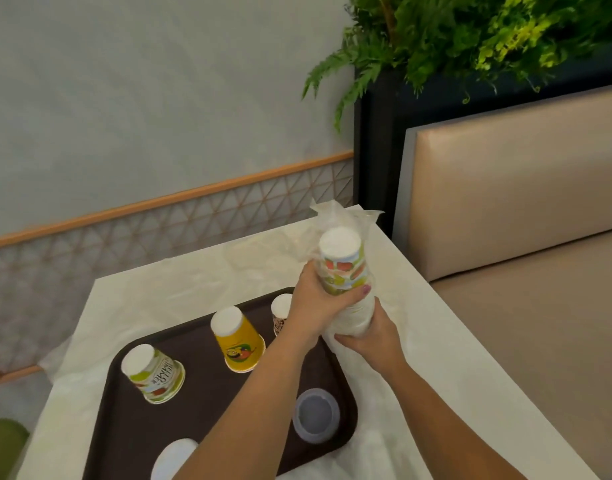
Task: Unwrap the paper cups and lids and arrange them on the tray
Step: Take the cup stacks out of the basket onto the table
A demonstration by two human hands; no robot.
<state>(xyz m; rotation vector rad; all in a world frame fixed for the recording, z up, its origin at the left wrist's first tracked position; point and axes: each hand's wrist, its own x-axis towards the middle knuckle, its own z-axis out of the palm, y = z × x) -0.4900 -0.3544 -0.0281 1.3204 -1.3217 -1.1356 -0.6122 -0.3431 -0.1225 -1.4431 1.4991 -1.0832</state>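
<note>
At centre frame a stack (344,268) of upside-down paper cups is gripped by the left hand (316,306), fingers curled round its upper part. The lower part, cloaked in clear wrap (349,320), is clasped by the right hand (370,336) just beneath. The stack is held above the far right corner of the tray (124,427). Loose wrap is bunched behind the stack's top. On the tray three cups are stood upside down: a white-green one (155,377) at left, a yellow one (237,337) mid, a third (281,313) partly hidden by the left wrist. Two lids (316,415) are laid nearer the lower edge. Bare table (418,341) is seen right of the tray.
</note>
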